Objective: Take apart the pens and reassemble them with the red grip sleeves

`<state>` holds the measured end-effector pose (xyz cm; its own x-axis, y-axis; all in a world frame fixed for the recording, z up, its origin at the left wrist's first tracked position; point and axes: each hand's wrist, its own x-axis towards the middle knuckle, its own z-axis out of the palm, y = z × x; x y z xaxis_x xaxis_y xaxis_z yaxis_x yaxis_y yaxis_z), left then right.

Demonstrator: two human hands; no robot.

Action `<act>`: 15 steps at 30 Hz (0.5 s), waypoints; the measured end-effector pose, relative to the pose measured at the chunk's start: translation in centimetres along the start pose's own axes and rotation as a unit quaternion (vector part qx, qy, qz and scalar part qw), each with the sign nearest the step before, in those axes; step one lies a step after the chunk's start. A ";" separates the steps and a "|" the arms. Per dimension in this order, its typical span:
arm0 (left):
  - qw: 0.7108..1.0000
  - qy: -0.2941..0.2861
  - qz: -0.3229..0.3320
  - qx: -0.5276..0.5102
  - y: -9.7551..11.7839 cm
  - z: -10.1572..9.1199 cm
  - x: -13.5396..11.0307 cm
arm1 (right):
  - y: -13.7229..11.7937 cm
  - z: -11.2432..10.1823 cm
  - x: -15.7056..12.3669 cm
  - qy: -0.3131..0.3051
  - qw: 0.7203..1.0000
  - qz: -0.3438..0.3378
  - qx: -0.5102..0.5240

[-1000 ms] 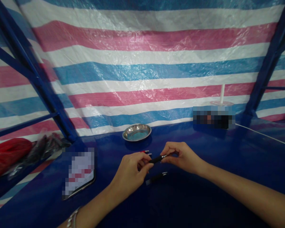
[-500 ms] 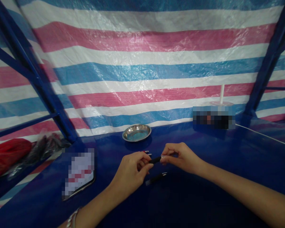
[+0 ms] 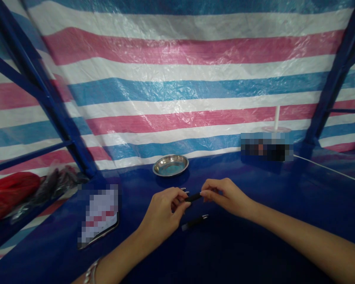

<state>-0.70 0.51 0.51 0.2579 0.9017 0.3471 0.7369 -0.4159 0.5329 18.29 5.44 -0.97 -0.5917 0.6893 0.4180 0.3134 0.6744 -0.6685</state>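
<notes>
Silver metal bared a second ago at one end of the pen [image 3: 193, 197] is now covered by the right hand [image 3: 225, 197], whose thumb and finger are brought up to the black barrel. Work on that end seems to be under way; whether it is being turned or pushed cannot be told. The pen's other end is pinched in the left hand [image 3: 167, 207], its fingertips nearly closed. Thus the pen is held between both hands, over the table [image 3: 239, 248]. A second pen [image 3: 195, 222] is left lying nearer, and the plate [image 3: 170, 168] is set farther back.
</notes>
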 end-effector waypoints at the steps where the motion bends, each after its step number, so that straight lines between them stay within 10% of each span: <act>1: 1.000 0.002 0.002 0.003 0.0 0.0 0.0 | 0.0 0.0 0.0 0.000 1.000 -0.002 0.001; 15: 1.000 -0.001 0.006 0.016 -0.1 0.0 0.1 | -0.3 -0.1 0.0 0.008 1.000 -0.020 -0.023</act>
<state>-0.76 0.59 0.54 0.2680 0.8972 0.3512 0.7533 -0.4223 0.5041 18.29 5.29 -0.69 -0.5935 0.6647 0.4538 0.3229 0.7132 -0.6222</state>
